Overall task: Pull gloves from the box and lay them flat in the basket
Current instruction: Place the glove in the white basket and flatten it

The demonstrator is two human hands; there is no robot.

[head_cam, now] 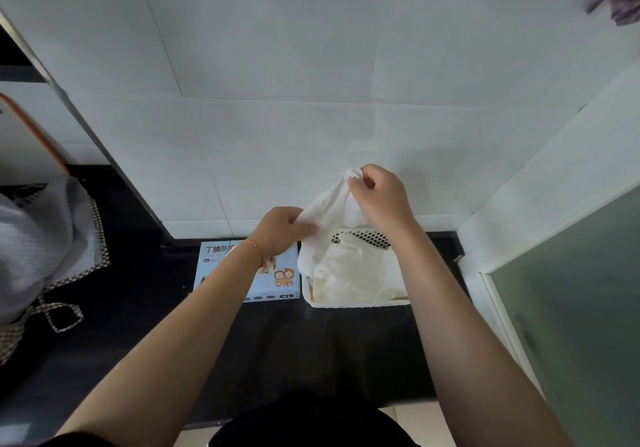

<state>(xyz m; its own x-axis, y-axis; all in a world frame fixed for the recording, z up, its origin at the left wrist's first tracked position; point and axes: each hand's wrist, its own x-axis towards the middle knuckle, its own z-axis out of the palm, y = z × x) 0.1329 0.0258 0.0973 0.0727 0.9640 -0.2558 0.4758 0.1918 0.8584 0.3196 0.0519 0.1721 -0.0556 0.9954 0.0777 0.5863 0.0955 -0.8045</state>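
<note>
— A black counter (145, 308) under white wall tiles (277, 65): what is pictured?

— A person stretches a white glove (323, 214) between both hands, above the white basket (356, 304). The right hand (379, 197) pinches the higher, farther end; the left hand (280, 230) grips the lower end.

— And the glove box (282, 282)?

— Just left of the basket, beneath the left wrist. The glove's long axis slants up-right, with the basket, already holding gloves, directly below it.

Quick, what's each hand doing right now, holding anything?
Left hand: closed, pinching the lower edge of a white glove.
Right hand: closed, pinching the same glove's upper end, above the basket.
</note>
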